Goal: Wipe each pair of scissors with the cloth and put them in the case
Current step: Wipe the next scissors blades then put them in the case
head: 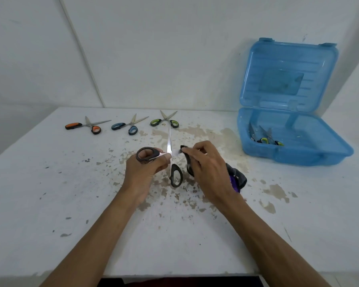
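Observation:
My left hand grips one handle loop of the black-handled scissors, which are spread open above the table, one blade pointing away from me. My right hand holds a dark cloth and pinches it against the other blade. Three more pairs lie in a row at the far side: orange-handled scissors, blue-handled scissors and green-handled scissors. The open blue case stands at the right, its lid upright, with green-handled scissors inside.
The white table is stained with chipped brown patches around its middle. A white wall rises right behind the row of scissors and the case. The table's near edge runs just below my forearms.

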Demonstrator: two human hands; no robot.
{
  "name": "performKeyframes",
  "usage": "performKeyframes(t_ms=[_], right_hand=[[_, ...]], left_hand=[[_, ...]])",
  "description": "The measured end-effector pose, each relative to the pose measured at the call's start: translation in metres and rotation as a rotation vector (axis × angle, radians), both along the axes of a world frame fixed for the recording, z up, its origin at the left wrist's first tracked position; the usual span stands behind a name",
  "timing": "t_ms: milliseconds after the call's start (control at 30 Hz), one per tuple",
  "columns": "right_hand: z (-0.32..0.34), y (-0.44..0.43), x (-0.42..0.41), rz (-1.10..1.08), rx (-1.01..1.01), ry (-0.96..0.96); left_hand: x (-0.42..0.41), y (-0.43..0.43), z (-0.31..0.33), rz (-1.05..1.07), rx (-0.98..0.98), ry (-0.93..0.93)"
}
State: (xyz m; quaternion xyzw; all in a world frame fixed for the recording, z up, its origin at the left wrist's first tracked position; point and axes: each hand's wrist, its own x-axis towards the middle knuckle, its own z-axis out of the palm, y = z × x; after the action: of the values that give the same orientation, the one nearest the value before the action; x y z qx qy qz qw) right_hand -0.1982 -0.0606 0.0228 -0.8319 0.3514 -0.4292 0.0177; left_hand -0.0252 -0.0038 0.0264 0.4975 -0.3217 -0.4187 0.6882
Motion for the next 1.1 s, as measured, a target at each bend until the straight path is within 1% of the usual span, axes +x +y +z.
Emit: performKeyframes(t_ms=[67,133,167,200,267,300,333,400,433,567,667,733,833,933,1000,1033,1100], right_hand=[[0.002,-0.009,-0.009,-0.107,0.052,-0.039],[0.003,-0.017,-0.02,-0.184,0.198,-0.151],[0.002,-0.02,-0.026,-0.181,0.276,-0.176],[0.001,-0.022,-0.029,-0.131,0.358,-0.173],[0.002,-0.018,-0.029,0.065,0.517,-0.125],[0.004,-0.015,-0.026,0.149,0.567,-0.126],[0.006,-0.011,-0.023,0.192,0.589,-0.167],[0.01,-0.005,-0.015,0.19,0.58,-0.302],[0.011,-0.002,-0.011,0.189,0.584,-0.335],[0.008,0.01,0.0,0.332,0.72,-0.347],[0.006,0.01,0.002,0.354,0.765,-0.43],[0.007,0.007,-0.002,0.325,0.773,-0.485],[0.008,-0.001,-0.01,0.279,0.774,-0.531],[0.008,-0.005,-0.014,0.267,0.784,-0.551],[0.009,-0.005,-0.016,0.262,0.776,-0.566],[0.01,-0.006,-0.016,0.261,0.772,-0.576],[0.01,-0.007,-0.015,0.243,0.761,-0.598]], left_hand=[[0.003,-0.001,0.0,0.013,-0.004,0.059],[0.004,0.0,0.002,0.009,-0.029,0.122],[0.004,0.0,0.002,0.0,-0.039,0.161],[0.004,0.0,0.003,-0.013,-0.045,0.203],[0.006,0.0,0.003,-0.029,-0.042,0.266],[0.007,-0.001,0.003,-0.028,-0.037,0.284],[0.008,-0.002,0.002,-0.027,-0.035,0.296],[0.008,-0.003,0.002,-0.029,-0.042,0.304],[0.008,-0.003,0.002,-0.031,-0.048,0.302],[0.0,-0.001,0.002,-0.04,-0.07,0.267],[-0.004,-0.001,0.002,-0.05,-0.081,0.247],[-0.006,-0.001,0.003,-0.038,-0.075,0.206],[-0.008,-0.004,0.001,0.033,-0.04,0.067],[-0.006,-0.006,-0.002,0.117,-0.014,-0.025],[-0.005,-0.007,-0.004,0.129,0.003,-0.097],[-0.005,-0.006,-0.006,0.116,0.001,-0.154],[-0.008,-0.006,-0.009,0.07,-0.014,-0.33]])
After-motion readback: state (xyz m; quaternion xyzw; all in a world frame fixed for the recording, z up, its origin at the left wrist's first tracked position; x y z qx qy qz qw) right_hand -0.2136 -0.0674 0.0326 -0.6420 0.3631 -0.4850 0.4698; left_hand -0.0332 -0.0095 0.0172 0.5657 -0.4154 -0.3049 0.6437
